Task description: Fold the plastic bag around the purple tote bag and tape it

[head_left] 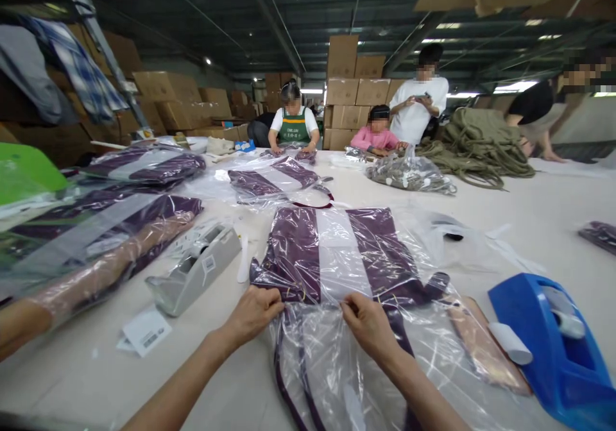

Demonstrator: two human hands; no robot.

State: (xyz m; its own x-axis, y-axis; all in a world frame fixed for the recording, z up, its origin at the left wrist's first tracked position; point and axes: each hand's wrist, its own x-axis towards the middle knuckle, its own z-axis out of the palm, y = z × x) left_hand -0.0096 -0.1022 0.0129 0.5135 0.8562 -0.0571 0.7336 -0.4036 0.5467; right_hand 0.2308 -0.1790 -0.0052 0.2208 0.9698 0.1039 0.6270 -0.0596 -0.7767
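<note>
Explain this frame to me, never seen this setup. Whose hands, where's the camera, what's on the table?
There is no machine here. One camera sits on a person's head, looking forward and down, so the two bare arms entering from the bottom are the wearer's own. The left hand and right hand both pinch the edge of a clear plastic bag that holds a folded purple and white garment. On the white table lie a grey tape dispenser to the left, a blue tape dispenser to the right, a barcode label, and more bagged garments beyond. Other people work at the far side, by stacked cardboard boxes.
</note>
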